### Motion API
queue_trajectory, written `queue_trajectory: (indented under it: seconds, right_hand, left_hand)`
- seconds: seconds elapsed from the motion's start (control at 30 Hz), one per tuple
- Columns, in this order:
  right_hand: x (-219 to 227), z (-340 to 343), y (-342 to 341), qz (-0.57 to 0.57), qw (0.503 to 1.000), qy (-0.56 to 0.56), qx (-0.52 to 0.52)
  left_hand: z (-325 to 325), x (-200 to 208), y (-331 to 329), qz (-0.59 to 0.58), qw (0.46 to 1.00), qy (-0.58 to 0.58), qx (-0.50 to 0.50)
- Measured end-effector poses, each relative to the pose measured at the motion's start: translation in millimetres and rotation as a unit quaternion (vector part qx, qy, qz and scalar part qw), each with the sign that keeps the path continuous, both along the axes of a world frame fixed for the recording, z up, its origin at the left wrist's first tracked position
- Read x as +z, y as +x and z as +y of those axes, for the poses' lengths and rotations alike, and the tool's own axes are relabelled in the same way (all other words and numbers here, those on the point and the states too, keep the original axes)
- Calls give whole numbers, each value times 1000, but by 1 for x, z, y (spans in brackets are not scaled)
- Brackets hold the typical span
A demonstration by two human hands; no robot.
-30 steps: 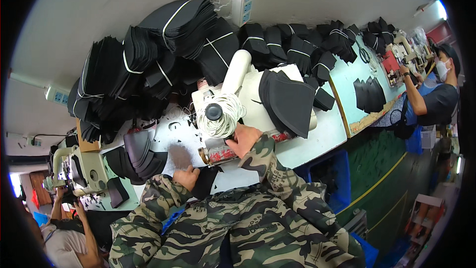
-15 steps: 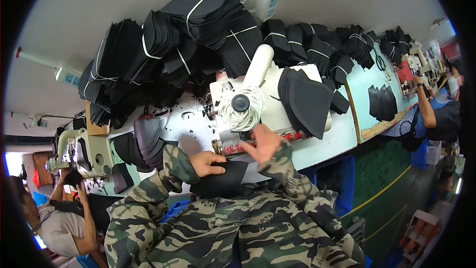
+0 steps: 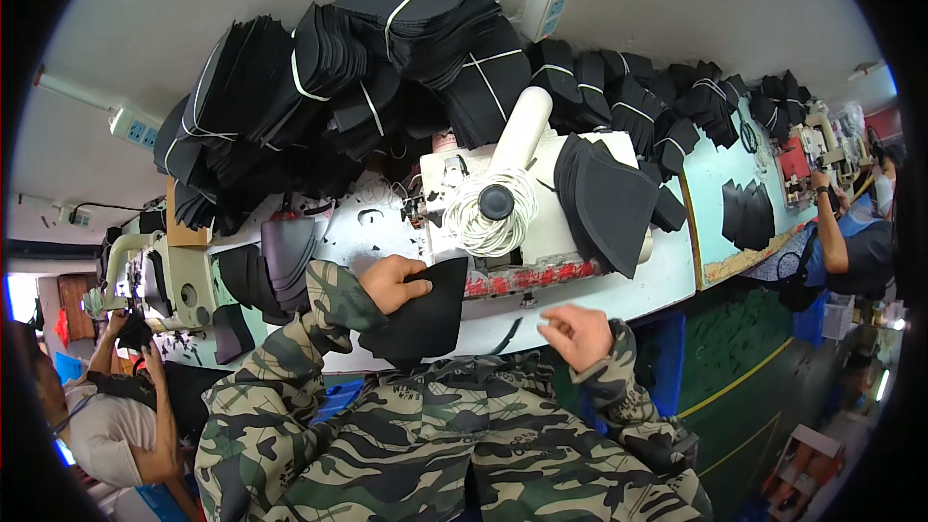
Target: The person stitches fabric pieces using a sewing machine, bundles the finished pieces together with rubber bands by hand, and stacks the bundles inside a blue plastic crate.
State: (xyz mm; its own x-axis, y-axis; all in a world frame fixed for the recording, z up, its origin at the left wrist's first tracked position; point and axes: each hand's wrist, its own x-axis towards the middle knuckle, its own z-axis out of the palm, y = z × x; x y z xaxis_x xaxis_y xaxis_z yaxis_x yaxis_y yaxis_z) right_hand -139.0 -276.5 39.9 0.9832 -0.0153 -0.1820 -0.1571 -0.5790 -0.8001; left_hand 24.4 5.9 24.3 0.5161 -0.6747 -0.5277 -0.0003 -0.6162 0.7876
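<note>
My left hand (image 3: 394, 283) is closed on a black fabric panel (image 3: 430, 317), thumb on top, at the table's front edge left of the sewing machine. My right hand (image 3: 578, 336) is apart from it, to the right and in front of the machine, with fingers loosely bent and nothing visible in them. A thin black strip (image 3: 509, 335) lies on the table edge between my hands. The white sewing machine (image 3: 523, 130) has a coil of white cord (image 3: 522, 195) on it. Curved black panels (image 3: 609, 203) rest on the machine's right side.
Bundles of black panels (image 3: 420, 24) tied with white bands are piled along the wall. Purplish-black curved pieces (image 3: 287, 256) lie on the left of the table. A person (image 3: 121, 416) works at another machine on the left, another person (image 3: 841, 242) at the far right. A blue crate (image 3: 669, 362) stands below.
My left hand has lifted the black panel up and turned it beside the machine. My right hand has drawn back from the machine toward me and to the right. The view has shifted slightly.
</note>
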Motion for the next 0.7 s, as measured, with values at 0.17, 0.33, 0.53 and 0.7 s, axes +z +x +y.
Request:
queue_trajectory:
  seconds: [0.17,0.33,0.53,0.7]
  right_hand:
    - [18,15,34,-67,997,20,-40]
    - [15,9,49,-93,995,29,-29]
    - [4,17,100,-197,956,-193,102]
    - [9,25,110,-94,942,-291,141]
  left_hand:
    - [-6,4,4,70,997,-18,22]
    - [-15,-23,14,92,994,-56,0]
    - [-56,-36,-2,1,981,-175,82]
    - [-54,-26,-5,121,965,-147,178]
